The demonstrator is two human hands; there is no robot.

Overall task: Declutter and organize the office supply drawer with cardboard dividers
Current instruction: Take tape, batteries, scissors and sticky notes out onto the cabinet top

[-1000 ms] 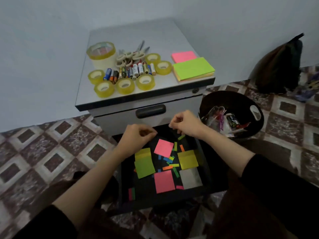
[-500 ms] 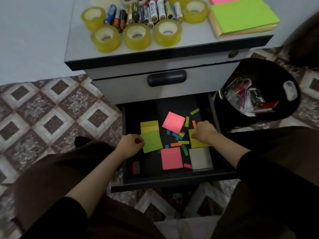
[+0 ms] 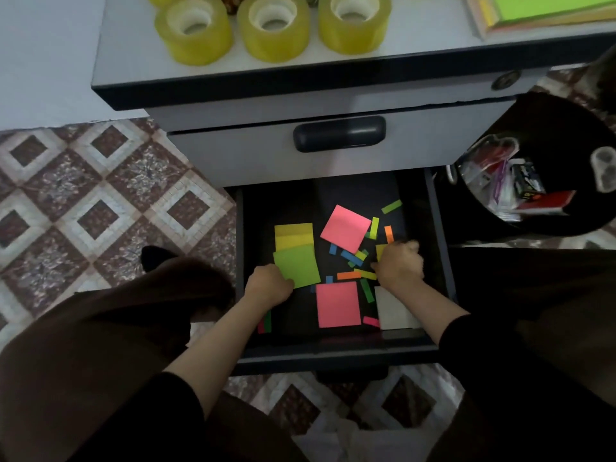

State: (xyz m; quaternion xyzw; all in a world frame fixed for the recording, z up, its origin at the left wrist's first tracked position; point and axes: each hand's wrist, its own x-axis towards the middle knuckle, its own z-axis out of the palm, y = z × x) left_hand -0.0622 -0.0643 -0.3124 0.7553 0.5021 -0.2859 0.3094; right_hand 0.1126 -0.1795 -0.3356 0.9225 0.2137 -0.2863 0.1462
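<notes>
In the drawer [image 3: 333,356], left hand [image 3: 268,285] pinches the green pad [image 3: 298,265], right hand [image 3: 399,265] clutches a yellow pad [image 3: 381,251] (mostly hidden).

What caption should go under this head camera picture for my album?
Sorting the open drawer: left hand touches a green sticky pad, right hand covers a yellow pad.

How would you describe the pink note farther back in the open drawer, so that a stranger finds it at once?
Look into the open black drawer below the closed drawer. Inside, it is the pink square note farthest back. Unlike the other pink note, lying straight near the front, it sits turned at an angle.
</notes>
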